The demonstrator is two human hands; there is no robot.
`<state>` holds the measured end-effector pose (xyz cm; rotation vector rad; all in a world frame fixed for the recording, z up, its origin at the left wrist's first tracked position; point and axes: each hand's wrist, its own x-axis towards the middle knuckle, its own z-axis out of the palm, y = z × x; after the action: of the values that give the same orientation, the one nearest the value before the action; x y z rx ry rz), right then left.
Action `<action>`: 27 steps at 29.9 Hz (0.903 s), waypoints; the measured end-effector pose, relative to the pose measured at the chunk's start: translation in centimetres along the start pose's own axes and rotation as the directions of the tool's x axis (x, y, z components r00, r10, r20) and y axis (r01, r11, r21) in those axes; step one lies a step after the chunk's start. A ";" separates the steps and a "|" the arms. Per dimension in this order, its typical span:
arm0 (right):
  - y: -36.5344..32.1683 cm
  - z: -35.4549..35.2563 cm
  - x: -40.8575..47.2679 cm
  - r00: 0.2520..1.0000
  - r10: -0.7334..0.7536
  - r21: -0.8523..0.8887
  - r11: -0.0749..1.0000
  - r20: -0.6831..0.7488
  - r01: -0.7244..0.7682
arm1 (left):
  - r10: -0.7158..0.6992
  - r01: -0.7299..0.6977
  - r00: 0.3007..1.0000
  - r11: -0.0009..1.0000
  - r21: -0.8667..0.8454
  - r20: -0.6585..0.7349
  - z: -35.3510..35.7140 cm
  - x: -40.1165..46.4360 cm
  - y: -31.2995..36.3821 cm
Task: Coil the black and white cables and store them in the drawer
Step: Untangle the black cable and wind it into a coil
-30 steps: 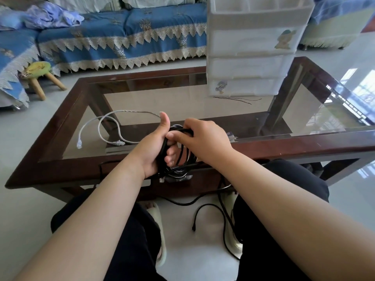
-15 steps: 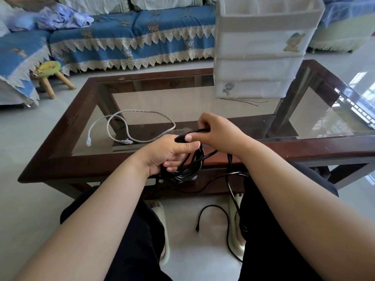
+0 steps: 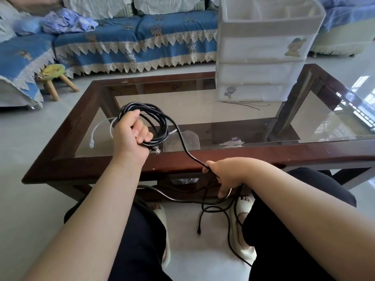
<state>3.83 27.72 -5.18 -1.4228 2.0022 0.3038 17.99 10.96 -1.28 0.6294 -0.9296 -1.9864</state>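
Overhead, a seated person's left hand point(image 3: 132, 134) grips a bundle of loops of the black cable point(image 3: 160, 126), fingers curled round the coil, which is raised above the glass surface point(image 3: 203, 110) at about 10 o'clock in the view. A clear plug at one cable end pokes out just below the fist. From the coil a single strand runs down toward 4 o'clock to the right hand point(image 3: 225, 175), whose fingers are closed round it at the surface's near wooden edge. Below that hand the cable's slack lies tangled on the floor between two feet in pale slippers point(image 3: 243, 236). The white cable point(image 3: 95, 134) lies loose on the glass at 9 o'clock, partly hidden behind the left hand. At 1 o'clock a white plastic drawer unit point(image 3: 261, 57) stands on the far side of the surface, its drawers pushed in.
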 end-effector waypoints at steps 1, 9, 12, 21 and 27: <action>0.1 0.1 -0.2 1.000 0.000 0.024 1.000 -0.015 0.000 | -0.022 0.021 0.999 1.000 0.011 0.032 0.1 -0.3 -0.3; -2.3 -0.2 0.7 0.587 0.297 0.628 0.589 -0.753 0.508 | -0.228 0.118 0.942 0.913 0.390 0.248 1.5 -2.0 -2.6; -1.5 -0.9 1.0 0.491 0.404 0.636 0.504 -0.772 0.584 | -0.389 0.231 0.875 0.858 0.458 0.288 1.8 -2.3 -3.2; -0.2 -2.8 0.9 0.602 0.383 0.714 0.400 -0.700 0.575 | -0.642 0.421 0.630 0.755 0.503 0.436 2.1 -3.0 -3.5; -0.6 -2.5 1.0 0.616 0.396 0.725 0.487 -0.681 0.488 | -0.631 0.380 0.621 0.761 0.526 0.465 2.7 -3.6 -3.7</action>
<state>3.27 25.40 -3.75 -0.8795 2.1194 -1.5419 16.27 16.41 -2.27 0.4748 -1.7361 -2.6484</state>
